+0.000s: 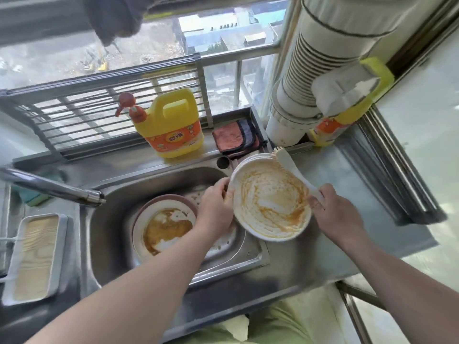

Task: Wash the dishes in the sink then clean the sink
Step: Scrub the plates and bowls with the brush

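Left hand (216, 204) grips rim of sauce-smeared white plate (270, 207) — held tilted above sink's (106, 219) right edge. Right hand (335, 211) closed on white brush (295, 171), bristles at plate's far rim. Second dirty plate (164, 225) lies in the basin.

Steel sink (250, 254) glossy; plastic plate (270, 204) matt.
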`<action>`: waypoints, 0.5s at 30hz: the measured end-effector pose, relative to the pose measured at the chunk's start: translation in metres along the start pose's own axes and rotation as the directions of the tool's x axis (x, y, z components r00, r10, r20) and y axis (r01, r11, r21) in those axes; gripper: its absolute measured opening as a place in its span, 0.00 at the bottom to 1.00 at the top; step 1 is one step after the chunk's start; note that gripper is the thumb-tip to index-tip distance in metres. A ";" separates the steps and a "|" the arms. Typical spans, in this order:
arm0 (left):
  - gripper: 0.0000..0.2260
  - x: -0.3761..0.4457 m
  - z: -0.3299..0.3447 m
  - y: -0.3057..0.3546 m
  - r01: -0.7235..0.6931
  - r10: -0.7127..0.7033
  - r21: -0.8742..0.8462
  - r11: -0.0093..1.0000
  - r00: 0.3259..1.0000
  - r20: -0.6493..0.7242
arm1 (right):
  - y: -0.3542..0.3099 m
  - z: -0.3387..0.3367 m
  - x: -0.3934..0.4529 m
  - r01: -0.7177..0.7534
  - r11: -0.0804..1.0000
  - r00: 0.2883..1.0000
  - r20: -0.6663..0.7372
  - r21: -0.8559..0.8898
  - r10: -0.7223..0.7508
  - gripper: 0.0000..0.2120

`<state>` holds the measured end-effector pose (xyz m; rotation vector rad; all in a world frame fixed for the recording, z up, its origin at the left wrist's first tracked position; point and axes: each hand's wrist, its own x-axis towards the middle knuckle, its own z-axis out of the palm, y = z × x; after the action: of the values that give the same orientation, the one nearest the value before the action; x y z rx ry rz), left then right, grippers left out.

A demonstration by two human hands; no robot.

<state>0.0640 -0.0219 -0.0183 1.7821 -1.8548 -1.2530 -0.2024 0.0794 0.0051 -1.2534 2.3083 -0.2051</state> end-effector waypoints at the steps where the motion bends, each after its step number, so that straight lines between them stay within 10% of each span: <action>1: 0.16 0.001 -0.002 -0.006 0.013 -0.013 -0.020 1.000 1.000 -0.012 | -0.002 -0.001 -0.001 0.021 1.000 1.000 0.009 -0.019 -0.021 0.14; 8: 0.13 -0.017 -0.038 -0.109 0.359 -0.358 -0.013 0.933 0.926 -0.115 | -0.095 0.038 -0.044 0.327 0.929 0.935 0.085 0.172 -0.344 0.12; 15: 0.19 -0.020 -0.084 -0.240 0.647 -0.639 0.065 0.759 0.761 -0.115 | -0.185 0.172 -0.045 0.299 0.945 0.781 0.535 0.134 -0.323 0.10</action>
<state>0.2891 -0.0028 -0.1372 2.6243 -1.2926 -1.2589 0.0404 0.0295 -0.0611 -1.4429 1.5895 0.0050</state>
